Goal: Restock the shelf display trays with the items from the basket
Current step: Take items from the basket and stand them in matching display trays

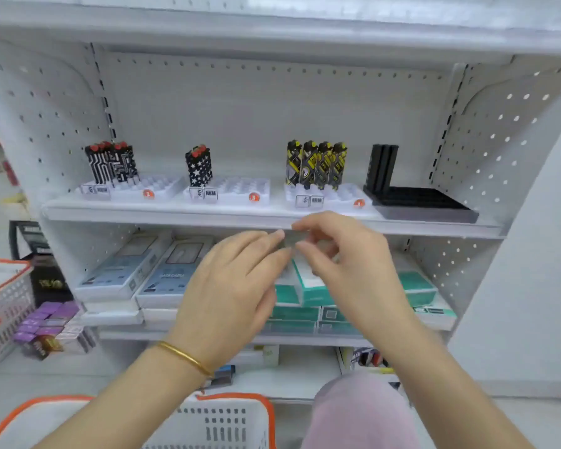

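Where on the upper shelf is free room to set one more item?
Open slots lie right of the maze-patterned items, right of the star-patterned items, and across the black tray in front of its black items. The yellow items crowd their tray's back row.

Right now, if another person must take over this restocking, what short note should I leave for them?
Hands: the left hand and the right hand both pinch one small grey item, which is blurred, in front of the upper shelf.
Things: the left white tray, middle white tray, right white tray and black tray stand on that shelf. The basket is below the hands, contents not visible.
Done: each tray holds a few upright items at its back.
Left: most slots look empty. Place the held item, then probably fill them from the basket.
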`<state>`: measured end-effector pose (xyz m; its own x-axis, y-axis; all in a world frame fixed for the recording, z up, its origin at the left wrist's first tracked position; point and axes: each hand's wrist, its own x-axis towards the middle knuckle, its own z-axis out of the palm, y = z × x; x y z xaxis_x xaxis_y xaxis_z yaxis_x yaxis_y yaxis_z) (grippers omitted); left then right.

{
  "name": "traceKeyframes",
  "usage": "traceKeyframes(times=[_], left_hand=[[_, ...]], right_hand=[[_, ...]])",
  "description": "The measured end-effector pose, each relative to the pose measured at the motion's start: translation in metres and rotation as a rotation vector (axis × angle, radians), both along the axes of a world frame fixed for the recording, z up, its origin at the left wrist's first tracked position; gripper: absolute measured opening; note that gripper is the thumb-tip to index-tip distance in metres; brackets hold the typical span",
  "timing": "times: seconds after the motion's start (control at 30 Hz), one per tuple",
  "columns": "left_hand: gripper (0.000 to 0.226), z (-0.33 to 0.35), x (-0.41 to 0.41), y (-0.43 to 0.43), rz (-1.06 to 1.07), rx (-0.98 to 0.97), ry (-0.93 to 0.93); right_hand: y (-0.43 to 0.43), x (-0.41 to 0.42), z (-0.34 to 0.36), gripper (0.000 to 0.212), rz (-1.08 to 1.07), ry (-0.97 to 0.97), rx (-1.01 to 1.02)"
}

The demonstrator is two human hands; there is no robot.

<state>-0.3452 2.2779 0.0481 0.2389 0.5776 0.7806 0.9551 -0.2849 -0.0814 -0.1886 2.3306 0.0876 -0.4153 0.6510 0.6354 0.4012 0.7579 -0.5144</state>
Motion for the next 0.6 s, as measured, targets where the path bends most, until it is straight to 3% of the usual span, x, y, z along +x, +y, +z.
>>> traceKeyframes(times=[0.13,0.27,0.37,0.5,0.6], left_hand=[[0.032,-0.072,-0.046,-0.049,0.132,-0.281,0.021],[0.032,-0.158,-0.097,-0.081,0.343,-0.882,-0.094],[0.034,-0.218,-0.120,-0.090,0.477,-1.295,-0.127],[0.045,-0.292,-0.138,-0.110,0.595,-1.603,-0.197],[0.052,-0.350,-0.152,-0.134,0.836,-1.657,-0.488]], right_hand=[[-0.031,-0.036,-0.079,0.022,0.094,-0.212,-0.189],[-0.045,-0.083,-0.174,0.025,0.233,-0.581,-0.460],[-0.054,-0.102,-0.234,0.025,0.348,-0.714,-0.701],[-0.055,-0.102,-0.286,0.025,0.345,-0.825,-0.904],[-0.055,-0.107,-0.308,0.027,0.339,-0.856,-0.971]])
